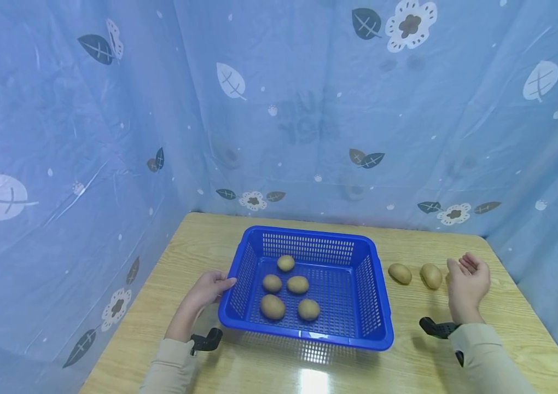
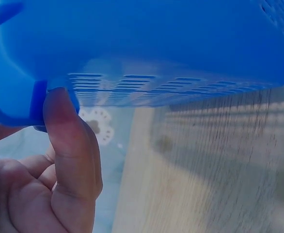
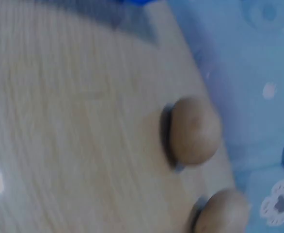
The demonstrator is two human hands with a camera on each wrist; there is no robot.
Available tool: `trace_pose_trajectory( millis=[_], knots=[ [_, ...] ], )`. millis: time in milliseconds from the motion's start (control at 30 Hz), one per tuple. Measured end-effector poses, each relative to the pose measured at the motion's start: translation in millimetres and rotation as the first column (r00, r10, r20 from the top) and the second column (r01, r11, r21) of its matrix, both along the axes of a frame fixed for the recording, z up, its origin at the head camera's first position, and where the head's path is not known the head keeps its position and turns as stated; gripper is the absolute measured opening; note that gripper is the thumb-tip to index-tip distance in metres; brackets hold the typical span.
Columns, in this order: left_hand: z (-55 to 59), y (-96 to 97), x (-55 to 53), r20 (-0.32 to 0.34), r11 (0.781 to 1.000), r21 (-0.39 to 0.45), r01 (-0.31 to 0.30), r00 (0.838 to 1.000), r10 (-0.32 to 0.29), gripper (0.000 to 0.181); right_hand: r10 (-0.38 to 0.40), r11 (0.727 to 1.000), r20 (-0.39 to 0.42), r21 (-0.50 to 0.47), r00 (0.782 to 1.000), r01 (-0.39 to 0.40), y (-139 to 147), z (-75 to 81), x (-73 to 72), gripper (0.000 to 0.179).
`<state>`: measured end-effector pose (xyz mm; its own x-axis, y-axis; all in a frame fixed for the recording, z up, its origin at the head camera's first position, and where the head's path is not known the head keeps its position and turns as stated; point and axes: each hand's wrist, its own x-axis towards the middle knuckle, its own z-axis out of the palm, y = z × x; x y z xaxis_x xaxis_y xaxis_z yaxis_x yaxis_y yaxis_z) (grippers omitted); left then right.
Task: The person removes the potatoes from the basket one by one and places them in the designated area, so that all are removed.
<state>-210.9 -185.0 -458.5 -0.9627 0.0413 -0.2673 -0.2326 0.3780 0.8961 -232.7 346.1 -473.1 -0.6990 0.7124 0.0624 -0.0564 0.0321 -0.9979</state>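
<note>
A blue plastic basket [image 1: 343, 342] with slotted walls stands in the middle of the head view, with several potatoes [image 1: 298, 284] lying apart on its floor. My left hand [image 1: 208, 288] grips its left rim, thumb over the top and fingers curled beneath. In the left wrist view a finger [image 2: 67, 131] presses against the rim's underside. Right of the basket, two more potatoes, a left one [image 1: 400, 273] and a right one [image 1: 431, 276], lie on the table. Just beside the right one is my right hand [image 1: 469, 282], its fingers loosely bent and holding nothing.
The light wooden table [image 1: 254, 366] carries all of this. A blue patterned curtain [image 1: 303, 120] hangs along its back and sides. Black wrist mounts, a left one [image 1: 207, 340] and a right one [image 1: 437, 327], stick out from the cuffs.
</note>
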Motion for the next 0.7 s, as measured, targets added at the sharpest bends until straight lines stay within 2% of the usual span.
trace_pose_trajectory(
  millis=[133, 267, 367, 467, 700],
  knots=[
    [0.0, 0.0, 0.8, -0.002, 1.0, -0.003, 0.002, 1.0, -0.002, 0.026, 0.05, 0.999, -0.04, 0.005, 0.998, -0.05, -12, 14.1, -0.3, 0.047],
    [-0.4, -0.4, 0.3, -0.003, 1.0, 0.003, 0.007, 1.0, -0.007, 0.025, 0.144, 0.986, -0.051, -0.078, 0.988, -0.148, -21, 29.9, 0.5, 0.045],
    [-1.3, -0.8, 0.0, -0.007, 1.0, 0.009, 0.011, 1.0, -0.011, 0.025, 0.216, 0.968, -0.053, -0.115, 0.975, -0.221, -27, 38.4, 1.2, 0.044],
    [-1.5, -0.6, 0.3, -0.009, 1.0, 0.012, 0.012, 1.0, -0.012, 0.025, 0.28, 0.952, -0.066, -0.11, 0.958, -0.286, -33, 45.0, 1.7, 0.044],
    [-1.1, 0.1, 0.6, -0.009, 1.0, -0.005, 0.005, 1.0, -0.005, 0.025, 0.363, 0.923, -0.146, -0.08, 0.92, -0.377, -52, 57.3, 3.2, 0.039]
  ],
)
